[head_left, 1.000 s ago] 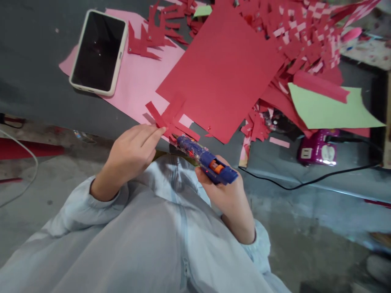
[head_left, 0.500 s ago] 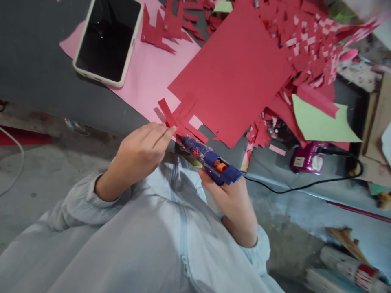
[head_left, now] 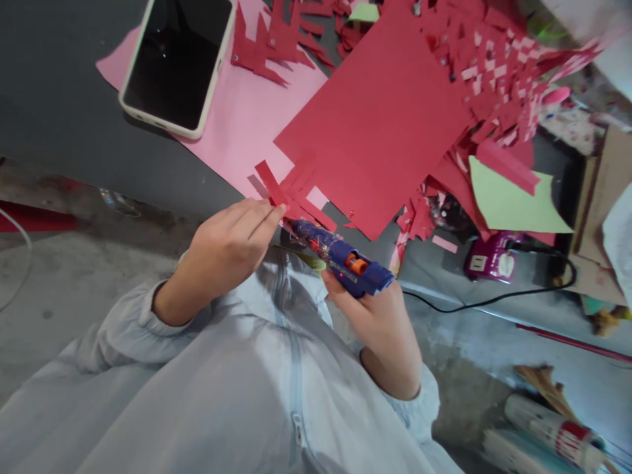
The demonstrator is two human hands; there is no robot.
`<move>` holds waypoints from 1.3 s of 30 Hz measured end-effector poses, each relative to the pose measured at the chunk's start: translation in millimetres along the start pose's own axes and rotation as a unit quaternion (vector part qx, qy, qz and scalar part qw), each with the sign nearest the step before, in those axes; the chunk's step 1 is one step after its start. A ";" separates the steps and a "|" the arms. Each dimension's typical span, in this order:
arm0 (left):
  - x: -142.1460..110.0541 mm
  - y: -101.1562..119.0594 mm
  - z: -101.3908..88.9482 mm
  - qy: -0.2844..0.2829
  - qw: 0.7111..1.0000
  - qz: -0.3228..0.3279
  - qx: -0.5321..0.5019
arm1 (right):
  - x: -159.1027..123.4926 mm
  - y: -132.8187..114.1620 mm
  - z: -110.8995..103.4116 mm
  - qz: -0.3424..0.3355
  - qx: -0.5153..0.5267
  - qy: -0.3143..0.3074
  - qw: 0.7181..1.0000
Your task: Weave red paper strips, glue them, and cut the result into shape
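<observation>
Red strips (head_left: 269, 181), at least three, are fanning out at the near edge of one dark counter (head_left: 59, 118). One pink sheet (head_left: 232, 141), one large red sheet (head_left: 370, 125) and two green pieces, a larger (head_left: 516, 204) and a smaller (head_left: 364, 12), are lying beyond; one phone (head_left: 178, 62) and two spiked red cutouts (head_left: 257, 56) are resting on the pink sheet. One purple box (head_left: 491, 260) is sitting at right, a black cord (head_left: 459, 309) meeting it; its interior is not showing. Left hand (head_left: 230, 240): the grip is closing on the strips, fingers together, thumb hidden. Right hand (head_left: 375, 322): the grip is wrapping one blue glue gun (head_left: 340, 257), whose nozzle is pointing at the strips, just beside the left fingertips.
</observation>
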State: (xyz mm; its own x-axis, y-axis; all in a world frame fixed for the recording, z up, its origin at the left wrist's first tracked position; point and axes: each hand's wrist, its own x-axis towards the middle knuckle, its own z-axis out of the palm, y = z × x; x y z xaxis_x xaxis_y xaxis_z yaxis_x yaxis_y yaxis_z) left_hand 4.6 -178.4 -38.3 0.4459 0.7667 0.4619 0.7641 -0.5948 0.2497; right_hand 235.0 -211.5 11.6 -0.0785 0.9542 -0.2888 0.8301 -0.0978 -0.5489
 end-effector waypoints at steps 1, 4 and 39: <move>-0.2 0.0 0.0 -0.002 1.000 -0.001 0.001 | 0.5 -0.8 0.2 -0.003 0.000 0.001 1.000; -0.8 -0.2 0.4 0.000 1.000 -0.002 0.002 | 1.7 -2.2 1.6 -0.010 0.001 0.018 1.000; -3.6 -1.4 2.9 -0.011 1.000 -0.007 -0.002 | 0.5 -0.1 -4.3 -0.027 0.014 -0.017 0.999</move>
State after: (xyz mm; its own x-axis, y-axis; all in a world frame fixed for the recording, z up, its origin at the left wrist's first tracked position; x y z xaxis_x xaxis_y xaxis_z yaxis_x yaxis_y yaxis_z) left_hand 3.2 -179.6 -42.8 0.4453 0.7804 0.4391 0.7684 -0.5848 0.2601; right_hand 237.3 -209.8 14.9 -0.1423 0.9480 -0.2846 0.8081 -0.0548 -0.5865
